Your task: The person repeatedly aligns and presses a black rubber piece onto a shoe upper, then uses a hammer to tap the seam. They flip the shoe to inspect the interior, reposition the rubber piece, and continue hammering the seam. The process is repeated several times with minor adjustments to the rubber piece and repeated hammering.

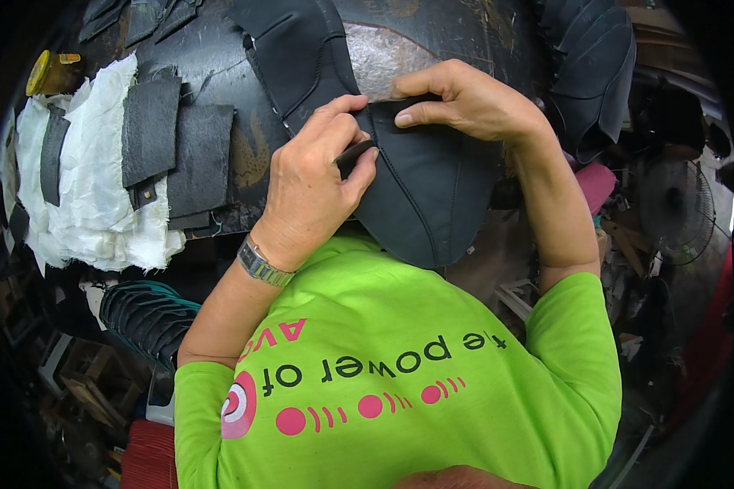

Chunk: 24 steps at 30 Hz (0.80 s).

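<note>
A black stitched leather-like panel [420, 196], rounded at its near end, hangs over the table edge toward my body. It looks like a boot upper, and it joins or overlaps another black stitched part [302, 61] farther away. My left hand [314, 171] is closed round a small dark object [355, 155] with a rounded end, whose kind I cannot make out. That hand's index fingertip presses at the seam between the parts. My right hand [457, 102] pinches the panel's far edge between thumb and index finger.
Left on the dark table [253, 171] lie dark grey cut pieces [200, 159] and crumpled white cloth [98, 179], with a yellow-lidded jar [53, 73] behind. A shiny patch [383, 57] lies beyond my hands. Black panels [591, 73] are stacked far right; a fan [677, 208] stands beyond.
</note>
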Available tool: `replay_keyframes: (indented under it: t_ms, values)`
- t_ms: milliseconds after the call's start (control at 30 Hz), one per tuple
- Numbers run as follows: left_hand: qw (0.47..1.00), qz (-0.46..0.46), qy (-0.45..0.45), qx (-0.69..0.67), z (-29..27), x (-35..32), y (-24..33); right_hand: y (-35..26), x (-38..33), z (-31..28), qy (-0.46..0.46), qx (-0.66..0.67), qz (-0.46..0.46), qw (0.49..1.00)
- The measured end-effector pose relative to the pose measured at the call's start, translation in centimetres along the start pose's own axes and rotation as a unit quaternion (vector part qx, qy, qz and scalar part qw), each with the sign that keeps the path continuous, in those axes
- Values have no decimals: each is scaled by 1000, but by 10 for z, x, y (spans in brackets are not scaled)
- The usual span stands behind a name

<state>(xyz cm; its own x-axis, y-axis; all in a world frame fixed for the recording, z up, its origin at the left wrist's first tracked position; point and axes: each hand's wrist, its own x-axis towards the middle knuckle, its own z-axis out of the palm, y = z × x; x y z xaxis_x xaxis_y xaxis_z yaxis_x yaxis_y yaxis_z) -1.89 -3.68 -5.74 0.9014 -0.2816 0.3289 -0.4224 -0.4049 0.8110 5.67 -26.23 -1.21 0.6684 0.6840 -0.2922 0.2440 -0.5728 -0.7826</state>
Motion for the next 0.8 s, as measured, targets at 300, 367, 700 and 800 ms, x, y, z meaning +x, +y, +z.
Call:
replay_keyframes:
  t_ms: [300,367,700,800]
  values:
    - [1000,10,-7,-13,0,1,-4,-13,8,6,17,-160,44,986]
    - [1000,3,-10,-22,0,1,-4,-19,11,10,35,-206,48,977]
    - [1000,2,-21,-6,-2,1,-6,-38,19,3,98,-419,55,901]
    - [1000,13,-7,6,0,-1,-4,-31,18,17,212,-399,-36,892]
